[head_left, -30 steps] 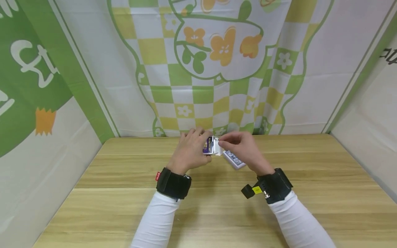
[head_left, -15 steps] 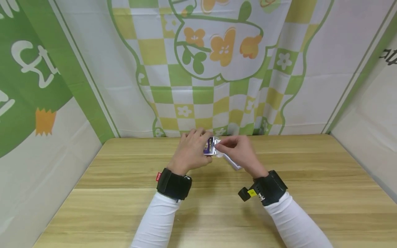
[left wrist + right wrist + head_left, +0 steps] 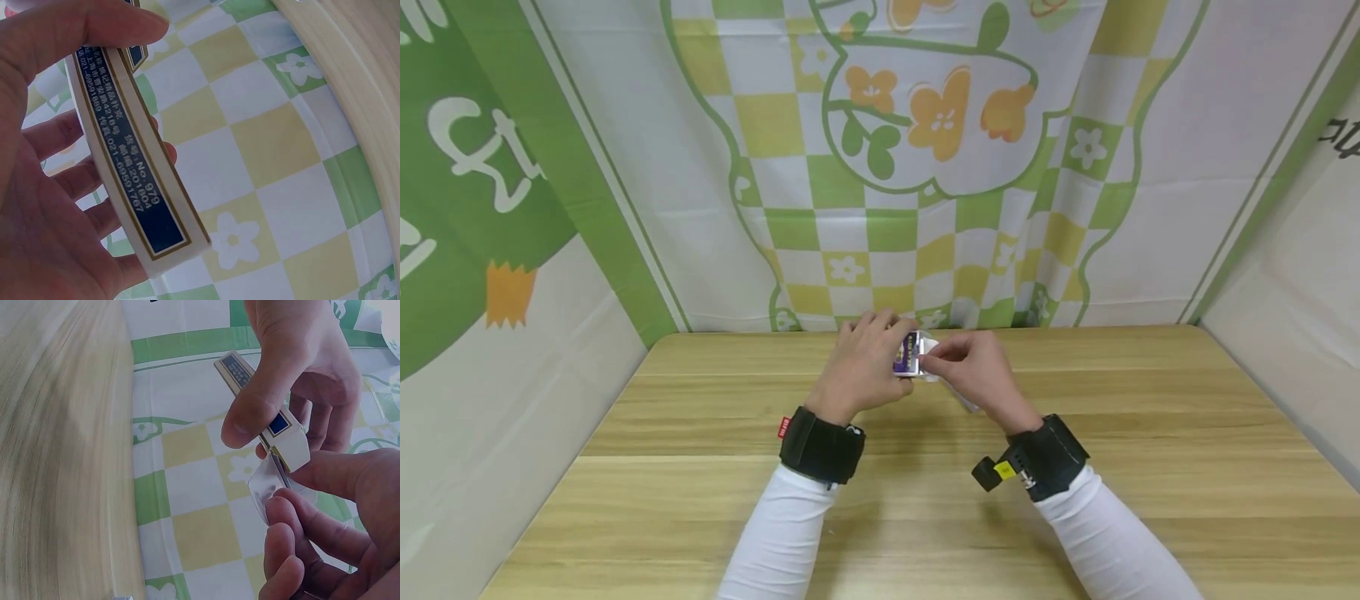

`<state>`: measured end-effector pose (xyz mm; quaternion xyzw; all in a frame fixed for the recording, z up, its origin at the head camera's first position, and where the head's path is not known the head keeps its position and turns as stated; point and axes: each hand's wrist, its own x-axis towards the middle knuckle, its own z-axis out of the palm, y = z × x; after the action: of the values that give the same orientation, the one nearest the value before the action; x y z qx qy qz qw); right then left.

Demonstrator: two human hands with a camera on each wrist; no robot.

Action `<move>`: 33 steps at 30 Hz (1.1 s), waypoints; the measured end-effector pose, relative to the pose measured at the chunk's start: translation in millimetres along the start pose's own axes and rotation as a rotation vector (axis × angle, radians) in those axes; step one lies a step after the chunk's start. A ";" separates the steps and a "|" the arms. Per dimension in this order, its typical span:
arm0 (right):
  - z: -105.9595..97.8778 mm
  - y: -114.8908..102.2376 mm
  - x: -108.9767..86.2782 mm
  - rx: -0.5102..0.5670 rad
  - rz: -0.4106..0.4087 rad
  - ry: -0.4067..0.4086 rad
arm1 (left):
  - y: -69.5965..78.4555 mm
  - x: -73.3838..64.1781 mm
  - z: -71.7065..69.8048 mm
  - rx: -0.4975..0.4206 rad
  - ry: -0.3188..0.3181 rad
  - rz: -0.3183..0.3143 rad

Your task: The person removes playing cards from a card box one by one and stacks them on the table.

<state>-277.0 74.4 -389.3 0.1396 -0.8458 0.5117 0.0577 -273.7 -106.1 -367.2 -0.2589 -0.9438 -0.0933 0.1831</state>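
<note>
My left hand [image 3: 867, 362] grips a playing card box [image 3: 906, 352] just above the far part of the table, thumb on one side and fingers on the other. The box's narrow printed side [image 3: 128, 150] faces the left wrist camera. Toward the right, the box end has its white flap [image 3: 267, 482] unfolded. At that end my right hand [image 3: 979, 372] pinches the flap between thumb and fingers. A deck of playing cards [image 3: 967, 402] lies on the table beneath the right hand, which hides most of it.
The wooden table [image 3: 700, 500] reaches back to a hanging cloth [image 3: 880, 242] with checks and flowers, close behind both hands. More cloth covers the left side [image 3: 572, 350] and the right side [image 3: 1285, 292].
My right hand has moved slightly left and toward me, closing in on the box's end and covering more of the deck. The left hand and box have barely moved.
</note>
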 end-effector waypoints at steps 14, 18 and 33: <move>-5.3 -1.8 0.5 0.020 0.035 -0.034 | -1.2 -0.2 -1.3 -0.028 -0.008 -0.017; -8.6 -2.2 0.1 0.036 0.053 -0.037 | -2.2 -0.6 -2.6 -0.035 -0.008 -0.025; -19.9 -1.4 2.5 0.003 0.135 -0.073 | -6.5 -1.0 -3.1 -0.035 -0.010 -0.035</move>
<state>-279.8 90.9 -378.1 0.1007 -0.8541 0.5102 -0.0081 -275.4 -112.9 -365.3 -0.2461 -0.9473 -0.1117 0.1720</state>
